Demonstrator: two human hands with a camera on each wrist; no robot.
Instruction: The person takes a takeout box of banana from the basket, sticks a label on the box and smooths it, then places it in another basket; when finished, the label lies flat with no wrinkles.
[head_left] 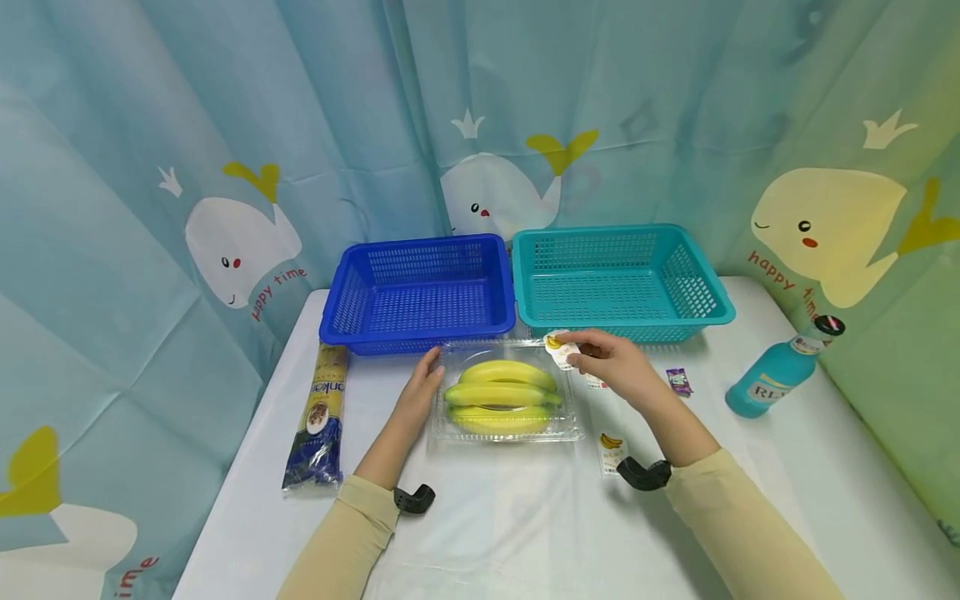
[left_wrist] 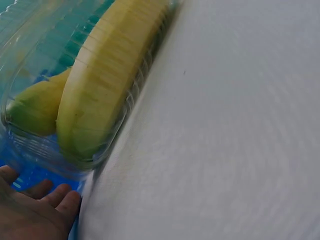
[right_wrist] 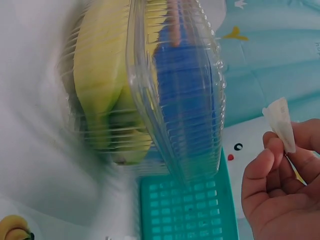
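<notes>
While hands [head_left: 417, 398] [head_left: 617, 367] are near box edges [head_left: 510, 437], tablecloth [head_left: 510, 525] spreads in front.

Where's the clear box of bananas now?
In the head view, the clear box is mid-table in front of the baskets, left hand at its left end, right hand near its far right corner.

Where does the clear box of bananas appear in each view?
Head: clear box, just below centre.
Left wrist: the box, upper left, cut off by the frame.
Right wrist: the box, upper left to centre.
Shared landmark: the blue basket, partly seen through the box in both wrist views.
</notes>
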